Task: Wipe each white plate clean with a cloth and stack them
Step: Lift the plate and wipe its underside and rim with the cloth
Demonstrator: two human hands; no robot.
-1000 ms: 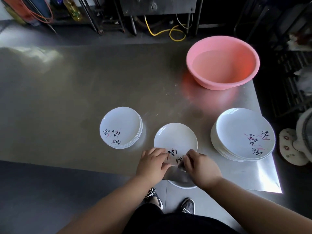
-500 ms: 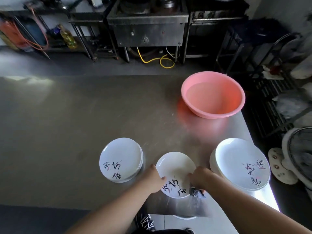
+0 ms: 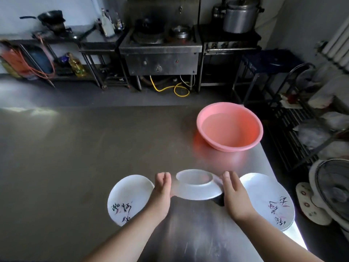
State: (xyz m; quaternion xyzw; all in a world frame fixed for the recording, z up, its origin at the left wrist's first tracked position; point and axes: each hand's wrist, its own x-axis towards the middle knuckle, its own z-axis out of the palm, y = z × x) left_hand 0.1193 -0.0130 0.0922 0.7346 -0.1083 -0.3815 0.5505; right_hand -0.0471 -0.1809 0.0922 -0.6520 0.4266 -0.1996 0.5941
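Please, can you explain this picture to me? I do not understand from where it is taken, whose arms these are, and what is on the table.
There is no machine here. A person wears a camera on the head, looking forward and down, so the two bare arms at the bottom are that person's own.

Both hands hold one white plate above a steel table. The plate is turned over, so you see its underside and foot ring. The left hand grips its left edge; the right hand holds its right edge, with something dark under it, perhaps a cloth.

On the table lie a left stack and a right stack of white plates, and farther away a pink basin. Behind is a kitchen stove.
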